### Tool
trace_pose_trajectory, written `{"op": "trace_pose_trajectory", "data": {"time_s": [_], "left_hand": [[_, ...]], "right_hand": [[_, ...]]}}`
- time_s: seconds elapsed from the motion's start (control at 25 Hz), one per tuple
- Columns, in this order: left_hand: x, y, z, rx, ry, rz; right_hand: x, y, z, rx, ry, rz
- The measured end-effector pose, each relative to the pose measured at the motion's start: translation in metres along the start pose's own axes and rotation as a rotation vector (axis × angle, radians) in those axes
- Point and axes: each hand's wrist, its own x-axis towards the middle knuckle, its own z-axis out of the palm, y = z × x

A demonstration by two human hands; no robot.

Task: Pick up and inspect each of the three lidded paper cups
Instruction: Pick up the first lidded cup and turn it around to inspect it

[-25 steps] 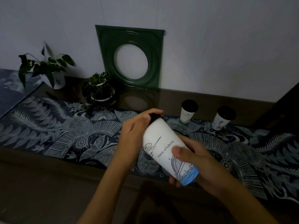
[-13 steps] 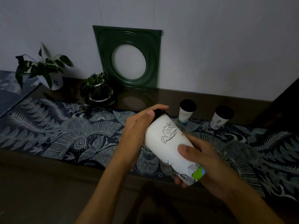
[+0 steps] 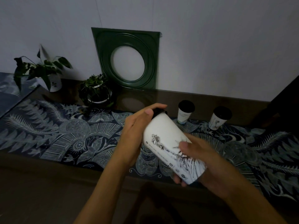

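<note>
A tall white paper cup [image 3: 163,136] with a black lid and ink-style drawings lies tilted in front of me, lid end away, base toward me. My left hand [image 3: 137,126] wraps the lid end with its fingers curled over the black lid. My right hand [image 3: 200,160] grips the base end, thumb on top. Two smaller white cups with black lids stand upright on the patterned cloth behind: one [image 3: 185,112] in the middle, another [image 3: 219,118] to its right.
A dark blue patterned runner [image 3: 68,136] covers the brown table. Two potted plants [image 3: 43,73] [image 3: 97,91] stand at the back left. A green square frame [image 3: 127,57] with a round opening leans on the wall. A dark object sits at the far right.
The held cup has been rotated about its long axis between my hands: the cloud drawing turned out of sight and a darker ink drawing now faces up. Both hands keep their hold.
</note>
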Motion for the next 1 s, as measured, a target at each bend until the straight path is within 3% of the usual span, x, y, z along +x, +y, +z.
{"op": "trace_pose_trajectory", "data": {"time_s": [0.12,0.16,0.24,0.28,0.32,0.36,0.48,0.52,0.6,0.64,0.76,0.8,0.88,1.0], "left_hand": [[0.002,0.002,0.000,0.005,0.041,-0.013],[0.003,0.003,0.001,0.027,0.067,-0.021],[0.005,0.004,0.000,0.056,0.106,-0.041],[0.005,0.005,-0.001,0.060,0.110,-0.044],[0.005,0.006,-0.002,0.059,0.094,-0.043],[0.004,0.006,-0.003,0.050,0.064,-0.039],[0.002,0.009,-0.006,-0.010,-0.002,-0.012],[0.003,0.009,-0.005,-0.013,0.000,-0.007],[0.005,0.011,-0.002,0.012,0.036,-0.016],[0.006,0.012,-0.001,0.030,0.057,-0.032],[0.008,0.009,0.001,0.084,0.061,-0.063],[0.008,0.008,0.000,0.081,0.051,-0.059],[0.006,0.008,-0.002,0.032,0.028,-0.048],[0.003,0.008,-0.005,-0.060,0.010,-0.036]], "right_hand": [[-0.003,0.000,0.002,-0.057,-0.006,-0.005],[-0.004,0.002,0.003,-0.270,0.047,-0.079],[-0.007,0.007,0.000,-0.924,0.223,-0.285],[-0.006,0.007,0.001,-1.141,0.263,-0.373],[-0.006,0.007,0.000,-1.180,0.272,-0.396],[-0.006,0.007,-0.001,-1.056,0.243,-0.385],[-0.008,-0.001,-0.002,-0.114,0.007,-0.160],[-0.008,-0.003,-0.004,0.068,-0.031,-0.070],[-0.010,-0.005,-0.001,0.056,-0.024,-0.039],[-0.010,-0.004,0.001,-0.142,0.038,-0.100],[-0.009,0.002,0.003,-1.077,0.236,-0.346],[-0.009,0.003,0.004,-1.158,0.251,-0.384],[-0.007,0.005,0.003,-0.983,0.218,-0.391],[-0.008,0.001,0.001,-0.067,-0.006,-0.166]]}}
